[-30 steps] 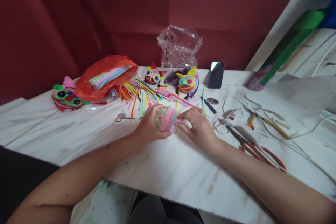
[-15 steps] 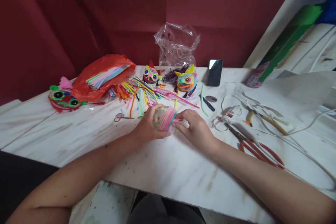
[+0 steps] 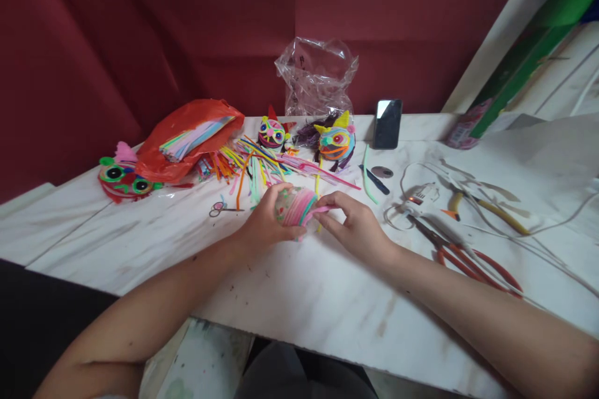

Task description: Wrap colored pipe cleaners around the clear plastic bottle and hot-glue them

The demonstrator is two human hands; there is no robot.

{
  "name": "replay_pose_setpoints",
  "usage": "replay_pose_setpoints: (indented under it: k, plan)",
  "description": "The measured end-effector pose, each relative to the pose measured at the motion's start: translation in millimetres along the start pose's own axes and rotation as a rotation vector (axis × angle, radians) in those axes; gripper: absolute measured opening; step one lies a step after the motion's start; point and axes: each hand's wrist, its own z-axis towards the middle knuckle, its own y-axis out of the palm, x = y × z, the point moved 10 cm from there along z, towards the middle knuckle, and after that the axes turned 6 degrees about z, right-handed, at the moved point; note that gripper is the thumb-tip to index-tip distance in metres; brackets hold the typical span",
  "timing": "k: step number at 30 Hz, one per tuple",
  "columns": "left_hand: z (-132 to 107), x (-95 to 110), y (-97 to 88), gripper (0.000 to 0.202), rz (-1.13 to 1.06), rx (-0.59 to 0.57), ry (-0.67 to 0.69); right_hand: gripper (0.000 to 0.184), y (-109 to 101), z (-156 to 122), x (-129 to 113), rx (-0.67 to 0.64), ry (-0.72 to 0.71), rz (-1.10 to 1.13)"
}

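Observation:
My left hand [image 3: 266, 223] is wrapped round a small clear cup [image 3: 294, 206] lying on its side, its body wound with pink pipe cleaner. My right hand [image 3: 356, 226] pinches the loose pink pipe cleaner end [image 3: 325, 209] at the cup's right edge. Both hands rest low over the white marble table [image 3: 299, 299]. Just behind them lies a heap of coloured pipe cleaners [image 3: 262, 165].
Two pipe-cleaner animal faces [image 3: 334, 143] stand behind the heap, a third [image 3: 122, 177] at far left beside a red bag [image 3: 187, 137]. Small scissors [image 3: 221, 209], a phone [image 3: 388, 123], a clear bag [image 3: 317, 78], a glue gun [image 3: 418, 193], red-handled pliers [image 3: 463, 259] and cables lie around.
The cup has turned slightly in my left hand, and my right fingers have closed onto the pink strand at its edge. The view has shifted a little.

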Motion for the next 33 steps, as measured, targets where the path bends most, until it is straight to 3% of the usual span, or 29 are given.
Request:
replay_pose_setpoints:
  k: [5, 18, 26, 30, 33]
  plan:
    - [0, 0, -0.7, 0.083, 0.059, 0.004, 0.022, 0.008, -2, 1, 8, 0.044, 0.095, 0.054]
    - [0, 5, 3.1, 0.086, 0.062, -0.058, 0.049, 0.016, 7, -1, 30, -0.004, 0.287, 0.184]
    - [2, -1, 3.1, 0.091, 0.067, -0.073, 0.049, 0.016, 7, 1, 31, -0.016, 0.307, 0.194]
    - [3, 4, 1.7, 0.073, 0.051, -0.089, 0.057, 0.016, 8, 1, 31, -0.007, 0.298, 0.177]
    - [3, 7, -0.2, 0.071, 0.064, -0.074, 0.051, 0.017, 9, 1, 29, 0.003, 0.292, 0.156]
